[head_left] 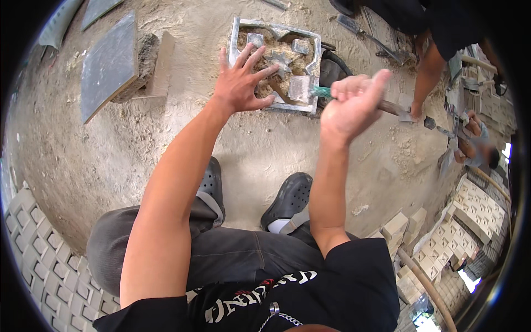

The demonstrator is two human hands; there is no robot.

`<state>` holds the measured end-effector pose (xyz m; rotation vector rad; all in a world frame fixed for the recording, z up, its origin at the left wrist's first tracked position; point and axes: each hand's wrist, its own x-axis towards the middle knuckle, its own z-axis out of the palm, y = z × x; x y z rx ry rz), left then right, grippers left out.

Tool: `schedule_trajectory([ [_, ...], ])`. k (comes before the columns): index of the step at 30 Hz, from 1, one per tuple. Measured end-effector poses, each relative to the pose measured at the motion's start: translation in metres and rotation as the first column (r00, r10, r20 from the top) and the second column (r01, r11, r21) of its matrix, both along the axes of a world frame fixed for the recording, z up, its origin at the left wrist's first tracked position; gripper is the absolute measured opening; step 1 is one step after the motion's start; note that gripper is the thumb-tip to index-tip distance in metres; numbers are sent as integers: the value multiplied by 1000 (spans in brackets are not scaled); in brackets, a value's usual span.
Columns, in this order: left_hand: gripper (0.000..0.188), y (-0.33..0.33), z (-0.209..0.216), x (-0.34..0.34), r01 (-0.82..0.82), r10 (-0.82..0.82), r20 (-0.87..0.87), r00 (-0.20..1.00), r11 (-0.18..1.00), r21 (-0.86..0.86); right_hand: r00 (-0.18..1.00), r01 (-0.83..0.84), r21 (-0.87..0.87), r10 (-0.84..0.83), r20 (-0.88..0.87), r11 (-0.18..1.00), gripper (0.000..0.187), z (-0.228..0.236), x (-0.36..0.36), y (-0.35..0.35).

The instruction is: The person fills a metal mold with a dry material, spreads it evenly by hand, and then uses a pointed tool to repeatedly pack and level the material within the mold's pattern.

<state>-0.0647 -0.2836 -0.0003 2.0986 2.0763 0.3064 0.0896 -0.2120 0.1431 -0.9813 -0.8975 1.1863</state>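
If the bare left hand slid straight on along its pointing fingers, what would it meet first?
Probably the small, dusty, square grey block inside the grey rectangular mould frame, just ahead of the left hand; depth is unclear, so they may already touch.

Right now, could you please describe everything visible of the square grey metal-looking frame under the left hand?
The square grey metal-looking frame has a raised rim, notched inner edges, small square blocks and a star-shaped centrepiece. Tan, crumbly material partly fills it. It lies roughly flat beyond the dark clogs. The left hand rests spread across its left side. A green-ended tool in the right hand overlaps its near right corner; contact is unclear.
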Motion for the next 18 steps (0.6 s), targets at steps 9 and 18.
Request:
schedule_trajectory([
  [9,73,-1,1,1,-14,13,22,1000,1000,20,812,-575,146,583,-14,805,43,-58,3,23],
  [18,71,1,1,2,-10,9,25,1000,999,39,696,-691,368,710,106,622,43,-28,10,34],
])
